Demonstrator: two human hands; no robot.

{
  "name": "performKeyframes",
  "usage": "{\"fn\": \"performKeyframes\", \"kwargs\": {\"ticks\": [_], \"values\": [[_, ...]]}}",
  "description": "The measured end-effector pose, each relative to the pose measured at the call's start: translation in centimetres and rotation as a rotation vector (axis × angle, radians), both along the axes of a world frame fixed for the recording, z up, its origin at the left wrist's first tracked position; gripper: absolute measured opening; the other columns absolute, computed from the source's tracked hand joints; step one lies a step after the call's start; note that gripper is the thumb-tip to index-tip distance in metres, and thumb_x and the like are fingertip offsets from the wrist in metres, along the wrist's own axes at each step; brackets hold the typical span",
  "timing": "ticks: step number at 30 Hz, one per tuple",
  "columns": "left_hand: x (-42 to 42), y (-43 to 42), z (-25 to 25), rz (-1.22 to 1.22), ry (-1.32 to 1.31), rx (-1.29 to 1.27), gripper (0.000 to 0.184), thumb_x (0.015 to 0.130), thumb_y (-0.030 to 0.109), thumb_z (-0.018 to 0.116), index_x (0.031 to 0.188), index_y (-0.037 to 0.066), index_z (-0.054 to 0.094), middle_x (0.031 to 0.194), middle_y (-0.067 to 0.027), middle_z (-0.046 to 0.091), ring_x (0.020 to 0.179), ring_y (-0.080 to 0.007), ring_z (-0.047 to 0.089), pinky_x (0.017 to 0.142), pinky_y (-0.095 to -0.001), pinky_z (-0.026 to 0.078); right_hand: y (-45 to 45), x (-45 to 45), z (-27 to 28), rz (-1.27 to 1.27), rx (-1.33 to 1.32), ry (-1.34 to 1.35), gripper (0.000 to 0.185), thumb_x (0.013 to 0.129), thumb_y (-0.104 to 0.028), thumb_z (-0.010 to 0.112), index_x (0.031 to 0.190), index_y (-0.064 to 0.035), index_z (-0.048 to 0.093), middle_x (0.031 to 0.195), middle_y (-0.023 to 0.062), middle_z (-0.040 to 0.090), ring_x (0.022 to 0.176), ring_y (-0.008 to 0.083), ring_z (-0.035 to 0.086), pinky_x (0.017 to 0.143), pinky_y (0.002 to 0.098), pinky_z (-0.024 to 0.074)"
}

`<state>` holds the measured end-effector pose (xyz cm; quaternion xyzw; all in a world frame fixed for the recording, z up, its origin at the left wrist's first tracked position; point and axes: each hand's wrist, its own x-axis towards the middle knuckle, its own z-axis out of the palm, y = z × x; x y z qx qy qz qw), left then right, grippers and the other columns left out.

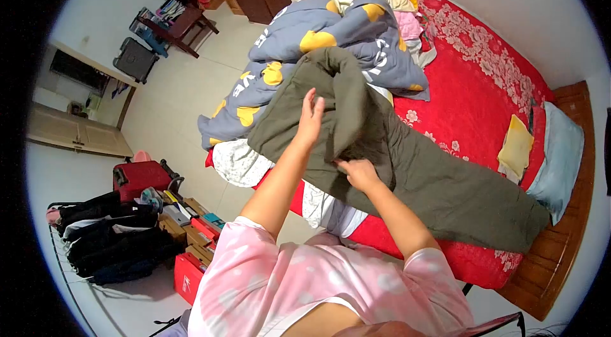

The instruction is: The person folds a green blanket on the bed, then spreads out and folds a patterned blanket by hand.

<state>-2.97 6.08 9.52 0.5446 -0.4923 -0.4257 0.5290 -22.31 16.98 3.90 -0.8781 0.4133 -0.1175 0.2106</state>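
A dark green padded coat (439, 184), or a similar thick quilted piece, stretches across the bed with its upper end folded over. My left hand (310, 120) is over its left part, fingers stretched out and holding nothing; whether the palm touches the cloth is hard to tell. Closer to me, my right hand (360, 175) is closed at the edge of the fold, its fingertips partly hidden against the dark cloth. Just beyond the green piece lies a bunched grey quilt (293, 31) with yellow hearts and white letters.
A red flowered sheet (471, 95) covers the bed. At the right are a light blue pillow (560, 159), a yellow cloth (515, 146) and the wooden headboard (560, 260). Boxes (191, 273), a red suitcase (140, 179) and dark clothes (121, 235) stand to the left.
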Motion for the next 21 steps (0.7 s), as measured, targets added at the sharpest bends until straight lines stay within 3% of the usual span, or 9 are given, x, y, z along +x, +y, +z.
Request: {"fn": "performKeyframes", "kwargs": {"ticks": [2,5,8,11,14,15,18,20,21], "values": [[2.7,-1.1,0.5,-0.078,0.106,0.067,0.059,0.095,0.043,0.044,0.140,0.007,0.029,0.140,-0.0194,0.035,0.131,-0.0245,0.032,0.108,-0.0346,0.023,0.6,0.6,-1.2,0.060,-0.047,0.112,0.056,0.069,-0.007,0.061,0.123,-0.0184,0.054,0.079,0.0079,0.060,0.079,0.0283,0.060,0.074,0.0408,0.0447],[4.4,0.5,3.8,-0.094,-0.142,0.303,0.092,0.073,0.046,0.072,0.142,0.008,0.025,0.136,-0.0247,0.040,0.127,-0.0296,0.041,0.101,-0.0352,0.034,1.3,0.6,-1.4,0.073,-0.019,0.148,0.056,0.071,-0.005,0.059,0.125,-0.0187,0.053,0.088,0.0089,0.059,0.086,0.0275,0.058,0.080,0.0400,0.0424],[9.0,1.2,-2.6,-0.117,-0.457,0.440,0.103,0.065,0.040,0.079,0.143,0.005,0.022,0.128,-0.0262,0.048,0.119,-0.0316,0.049,0.098,-0.0358,0.038,2.4,-0.4,-2.2,-0.059,-0.061,-0.026,0.056,0.071,-0.006,0.061,0.125,-0.0182,0.054,0.097,0.0103,0.055,0.094,0.0281,0.053,0.087,0.0405,0.0386],[11.9,2.9,-8.1,-0.259,-0.743,0.598,0.085,0.067,0.030,0.075,0.135,-0.002,0.035,0.122,-0.0271,0.053,0.115,-0.0354,0.052,0.097,-0.0371,0.040,3.7,-2.5,-2.4,-0.254,0.038,0.161,0.078,0.068,-0.018,0.073,0.137,-0.0186,0.037,0.129,0.0115,0.040,0.120,0.0312,0.038,0.102,0.0494,0.0275],[14.2,3.2,-12.8,-0.013,-0.662,0.599,0.062,0.074,0.028,0.063,0.126,-0.003,0.047,0.121,-0.0274,0.054,0.116,-0.0363,0.051,0.097,-0.0379,0.040,5.7,-4.8,-4.0,-0.500,0.207,0.273,0.100,0.065,-0.028,0.079,0.144,-0.0211,0.019,0.146,0.0119,0.021,0.133,0.0335,0.024,0.106,0.0553,0.0225],[13.3,3.7,-9.9,0.048,-0.629,0.522,0.051,0.079,0.027,0.054,0.119,-0.005,0.051,0.115,-0.0278,0.056,0.111,-0.0371,0.054,0.094,-0.0388,0.041,6.0,-5.2,-4.7,-0.580,0.286,0.303,0.107,0.064,-0.031,0.081,0.146,-0.0220,0.013,0.150,0.0119,0.013,0.136,0.0340,0.019,0.106,0.0565,0.0212],[14.5,2.3,-5.3,0.117,-0.446,0.413,0.043,0.078,0.021,0.051,0.113,-0.004,0.054,0.101,-0.0222,0.062,0.092,-0.0321,0.061,0.082,-0.0387,0.046,7.3,-5.7,-7.2,-0.852,0.428,0.161,0.114,0.064,-0.034,0.081,0.147,-0.0236,0.004,0.152,0.0139,0.005,0.137,0.0351,0.018,0.105,0.0574,0.0234],[15.0,1.3,0.5,0.169,0.209,0.432,0.040,0.075,0.014,0.049,0.110,-0.003,0.056,0.085,-0.0121,0.062,0.074,-0.0228,0.058,0.068,-0.0354,0.047,7.3,-5.8,-8.0,-0.964,0.488,0.139,0.110,0.068,-0.029,0.078,0.147,-0.0242,0.001,0.150,0.0174,0.013,0.134,0.0364,0.024,0.104,0.0553,0.0254],[16.4,0.5,1.9,0.200,0.084,0.422,0.038,0.074,0.012,0.048,0.109,-0.001,0.056,0.081,-0.0081,0.060,0.070,-0.0199,0.057,0.065,-0.0338,0.046,7.4,-5.7,-8.4,-0.991,0.465,0.141,0.106,0.070,-0.026,0.075,0.147,-0.0242,0.002,0.148,0.0183,0.019,0.132,0.0367,0.029,0.103,0.0530,0.0286]]}}
